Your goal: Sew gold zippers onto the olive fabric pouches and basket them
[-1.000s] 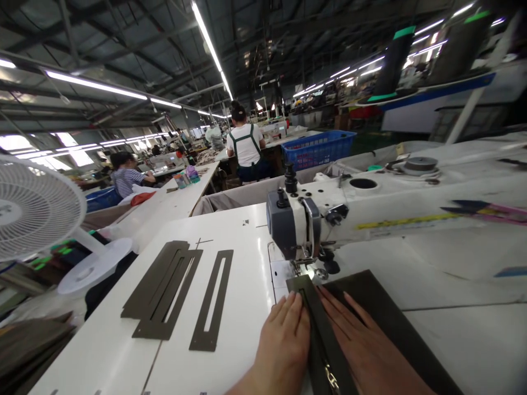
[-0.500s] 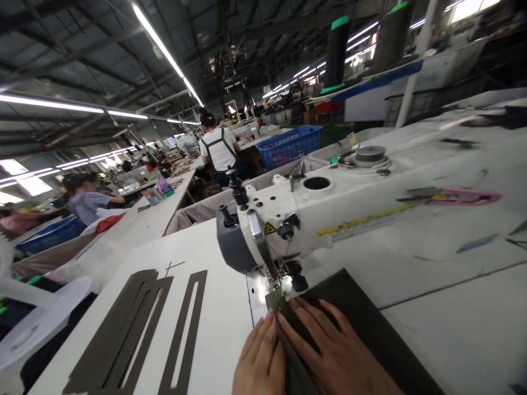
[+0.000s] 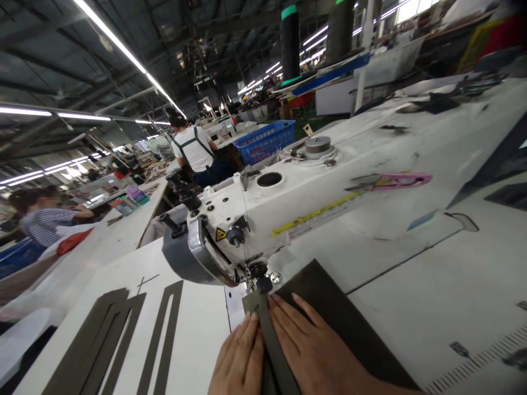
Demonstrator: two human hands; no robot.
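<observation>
A dark olive fabric piece (image 3: pixel 335 307) lies on the white table under the needle end of a sewing machine (image 3: pixel 218 241). Along its left edge runs a narrow folded strip (image 3: pixel 275 343) of similar colour, passing between my hands toward the presser foot. My left hand (image 3: pixel 241 354) lies left of the strip, its fingers stretched out and close together, fingertips touching the fabric just before the foot. On the other side my right hand (image 3: pixel 310 343) rests flat on the fabric, fingers slightly apart, index finger alongside the strip.
Cut olive pieces with long slots (image 3: pixel 102 334) lie to the left, with one slotted frame (image 3: pixel 162 334) apart. Pink-handled snips (image 3: pixel 399 181) rest on the machine arm. Dark thread cones (image 3: pixel 290 46) stand behind. A blue basket (image 3: pixel 265 141) and seated people are farther off.
The view has turned right, so the machine and table appear farther left. Both hands stay on the fabric near the foot; more of the strip shows between them.
</observation>
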